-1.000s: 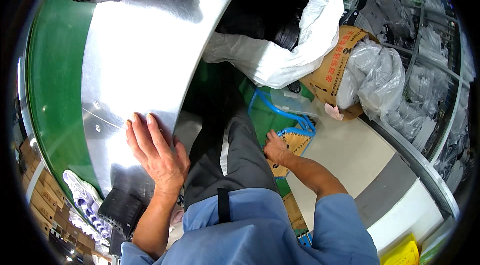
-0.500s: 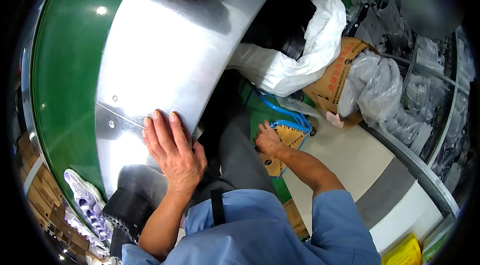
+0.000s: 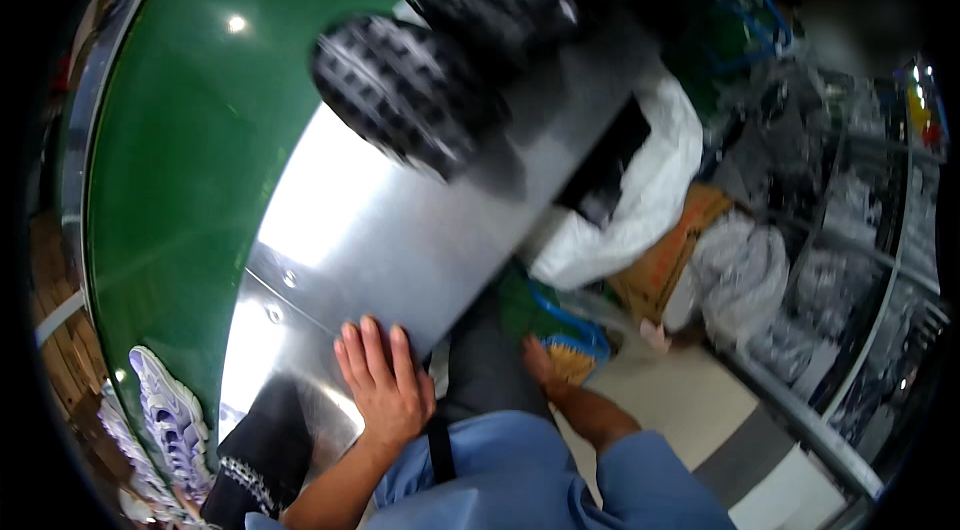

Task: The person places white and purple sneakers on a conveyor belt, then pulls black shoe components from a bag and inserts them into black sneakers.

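My left hand (image 3: 385, 392) lies flat near the edge of a shiny metal tabletop (image 3: 370, 250), fingers stretched out and nothing in them. Low on my right side, my right hand (image 3: 541, 367) is at a blue-framed stool (image 3: 572, 362) with a yellow patterned seat. Its fingers are blurred and partly out of sight, so their grip does not show. Farther along the tabletop lie black shoes with knobby soles (image 3: 400, 95), smeared by motion. By my left forearm stands another black shoe or boot (image 3: 268, 445).
White and purple shoes (image 3: 172, 408) rest on the green surface (image 3: 190, 150) at the left. Beyond the tabletop's right edge hangs an open white sack (image 3: 665, 150) with dark contents. Beside it are a brown carton (image 3: 660, 265) with clear plastic bags (image 3: 735, 265) and a metal rack (image 3: 835, 420).
The view has swung, so the tabletop, sack and carton sit lower and more black shoes show at the top. My left hand stays flat on the metal; my right hand remains by the stool.
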